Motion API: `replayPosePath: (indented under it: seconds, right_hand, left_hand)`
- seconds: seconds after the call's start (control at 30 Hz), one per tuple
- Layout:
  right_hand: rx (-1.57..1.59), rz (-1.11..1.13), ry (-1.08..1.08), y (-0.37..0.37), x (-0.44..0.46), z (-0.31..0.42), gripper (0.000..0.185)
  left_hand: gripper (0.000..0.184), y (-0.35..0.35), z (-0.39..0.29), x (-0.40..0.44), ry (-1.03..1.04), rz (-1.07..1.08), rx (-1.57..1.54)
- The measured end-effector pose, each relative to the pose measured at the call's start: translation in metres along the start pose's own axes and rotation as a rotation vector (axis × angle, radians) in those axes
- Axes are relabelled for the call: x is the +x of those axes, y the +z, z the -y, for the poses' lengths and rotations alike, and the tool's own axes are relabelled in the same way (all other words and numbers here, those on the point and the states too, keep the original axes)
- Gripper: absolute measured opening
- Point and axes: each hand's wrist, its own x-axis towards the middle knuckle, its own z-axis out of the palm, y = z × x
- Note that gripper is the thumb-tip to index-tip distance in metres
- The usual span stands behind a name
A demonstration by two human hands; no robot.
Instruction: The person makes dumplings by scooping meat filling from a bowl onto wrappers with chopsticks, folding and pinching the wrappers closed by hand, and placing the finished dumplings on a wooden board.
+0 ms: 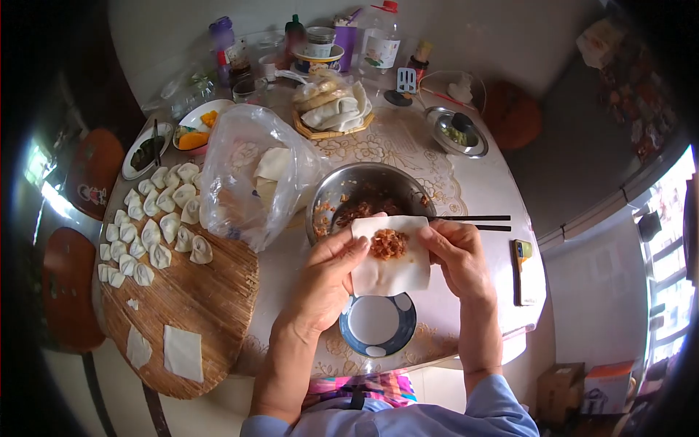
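A square wonton wrapper [386, 275] is stretched between my two hands, with a lump of reddish meat filling [389, 244] near its upper middle. My left hand [331, 266] pinches the wrapper's left edge, thumb on top. On the other side, my right hand [457, 255] grips the upper right edge between thumb and fingers. Just behind the wrapper stands a steel bowl [324, 182] of the same filling, partly hidden by my hands. A pair of chopsticks [477, 218] rests across its right side. Below the wrapper is a blue-rimmed dish [352, 336] with a white middle.
On the left, a round wooden board [211, 298] bears several folded wontons [169, 227] and two loose wrappers [183, 353]. A clear plastic bag [244, 189] with wrappers lies beside it. A phone [521, 280] is at the right edge. Bottles, bowls and a basket [333, 131] stand behind.
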Motion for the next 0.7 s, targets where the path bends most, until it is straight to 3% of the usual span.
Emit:
replayPosePath:
  seconds: [0.23, 0.43, 0.63, 0.7]
  right_hand:
    - [0.03, 0.03, -0.01, -0.021, -0.01, -0.009, 0.018]
    - [0.094, 0.08, -0.1, -0.02, -0.023, 0.002, 0.014]
    - [0.187, 0.14, -0.276, -0.02, -0.033, 0.001, 0.019]
    - [0.172, 0.183, -0.35, -0.019, -0.036, 0.002, 0.019]
  left_hand:
    - [0.032, 0.007, 0.002, -0.002, -0.043, 0.07, 0.12]
    - [0.025, 0.005, -0.003, -0.011, 0.006, 0.015, 0.597]
    - [0.024, 0.017, 0.0, -0.014, 0.265, 0.064, 0.519]
    - [0.025, 0.008, -0.002, -0.012, 0.401, 0.191, 0.597]
